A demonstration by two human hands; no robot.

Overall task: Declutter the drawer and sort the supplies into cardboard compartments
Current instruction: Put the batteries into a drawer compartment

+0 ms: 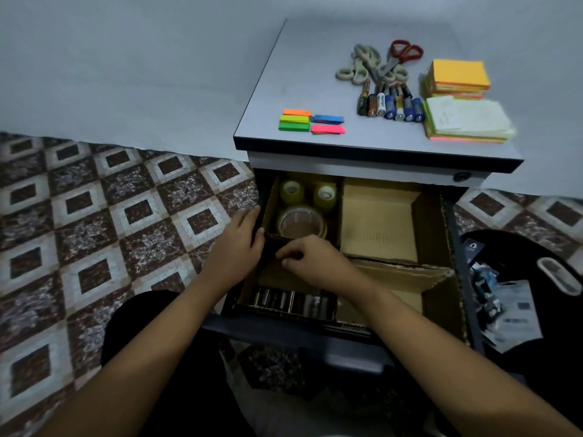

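Note:
The open drawer point(454, 247) holds cardboard compartments. Three tape rolls point(301, 223) sit in the back-left compartment. Several batteries point(293, 302) lie in a row in the front-left compartment. My left hand point(239, 244) rests against the drawer's left cardboard wall, thumb on the divider point(277, 238). Just behind the batteries, my right hand point(310, 260) has its fingers curled at that same divider; whether it holds anything is hidden. On the cabinet top point(303, 74) lie scissors point(378, 63), more batteries point(391, 104), sticky flags point(310, 121) and note pads point(457, 99).
The back-right compartment point(378, 222) and the front-right one point(407, 298) show bare cardboard. A dark bin point(520, 294) with packaging stands right of the drawer. Patterned floor tiles point(94, 231) spread to the left. My knees are below the drawer front.

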